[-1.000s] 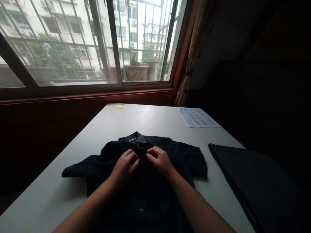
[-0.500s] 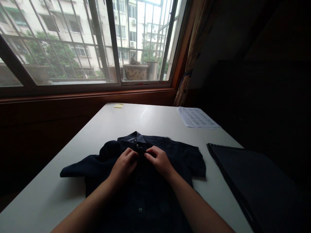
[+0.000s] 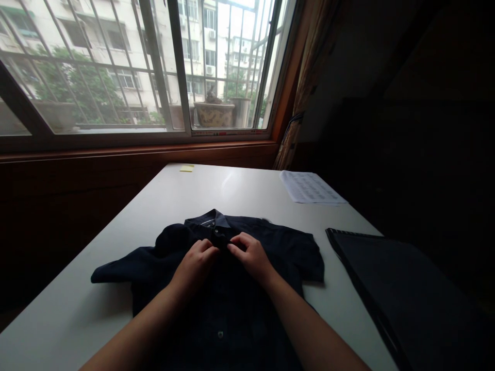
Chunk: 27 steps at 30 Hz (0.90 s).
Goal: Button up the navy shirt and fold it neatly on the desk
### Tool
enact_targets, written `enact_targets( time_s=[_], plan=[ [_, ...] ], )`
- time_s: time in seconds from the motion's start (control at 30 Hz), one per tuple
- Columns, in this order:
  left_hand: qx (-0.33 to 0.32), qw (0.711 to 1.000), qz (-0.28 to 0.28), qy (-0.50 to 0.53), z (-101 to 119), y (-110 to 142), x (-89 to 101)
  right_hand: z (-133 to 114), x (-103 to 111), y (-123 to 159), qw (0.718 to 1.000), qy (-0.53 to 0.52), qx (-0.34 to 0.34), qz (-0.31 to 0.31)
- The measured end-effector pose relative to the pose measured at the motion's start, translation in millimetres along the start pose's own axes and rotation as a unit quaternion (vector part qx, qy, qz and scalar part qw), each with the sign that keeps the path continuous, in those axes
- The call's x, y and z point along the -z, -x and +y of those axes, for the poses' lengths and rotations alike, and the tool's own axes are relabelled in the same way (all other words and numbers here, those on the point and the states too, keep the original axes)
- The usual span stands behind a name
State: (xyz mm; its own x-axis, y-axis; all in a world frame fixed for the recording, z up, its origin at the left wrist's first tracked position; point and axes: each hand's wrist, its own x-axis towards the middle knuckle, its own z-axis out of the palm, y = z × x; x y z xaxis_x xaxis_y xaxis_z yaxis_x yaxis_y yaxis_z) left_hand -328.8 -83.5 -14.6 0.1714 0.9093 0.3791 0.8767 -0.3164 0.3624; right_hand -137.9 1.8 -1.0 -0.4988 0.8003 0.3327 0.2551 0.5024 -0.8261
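Note:
A dark navy short-sleeved shirt [image 3: 235, 299] lies front up on the white table [image 3: 135, 206], its collar [image 3: 220, 220] toward the window. Just below the collar, my left hand [image 3: 201, 257] pinches the shirt's front edge with bent fingers. My right hand [image 3: 249, 253] faces it from the other side, thumb and fingers closed on the cloth near the same spot. A small pale button [image 3: 216, 231] shows at the collar, and another button [image 3: 220, 334] lower down the front. The fingertips and whatever button lies between them are too dark to make out.
To the right lies a black flat item [image 3: 394, 278] with a ribbed edge, perhaps a folder or bag. Printed sheets [image 3: 312, 187] rest at the table's far right, and a yellow sticky note [image 3: 187, 168] at the far left. Behind stands a barred window [image 3: 228, 77] with a tied curtain [image 3: 294, 123].
My left fingers have shifted slightly at the shirt's front edge, while the right hand stays almost in place. The whole view has moved a little.

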Motion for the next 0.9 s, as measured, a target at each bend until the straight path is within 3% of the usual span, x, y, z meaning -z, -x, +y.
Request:
enact_targets(
  time_s=[0.17,0.33,0.6,0.9],
  plan=[
    [-0.014,0.999,-0.029,-0.039,4,1,2.0,0,0,0,1.0,0.006,0.007,0.002],
    [-0.006,0.999,-0.022,-0.025,3,2,-1.2,0,0,0,1.0,0.007,0.004,0.001],
    [0.108,0.984,0.021,0.142,1,-2,8.1,1,-1,0,1.0,0.005,-0.003,0.0],
    [0.137,0.978,0.017,0.157,2,-4,10.9,3,0,0,1.0,0.005,0.002,0.0]
  ],
)
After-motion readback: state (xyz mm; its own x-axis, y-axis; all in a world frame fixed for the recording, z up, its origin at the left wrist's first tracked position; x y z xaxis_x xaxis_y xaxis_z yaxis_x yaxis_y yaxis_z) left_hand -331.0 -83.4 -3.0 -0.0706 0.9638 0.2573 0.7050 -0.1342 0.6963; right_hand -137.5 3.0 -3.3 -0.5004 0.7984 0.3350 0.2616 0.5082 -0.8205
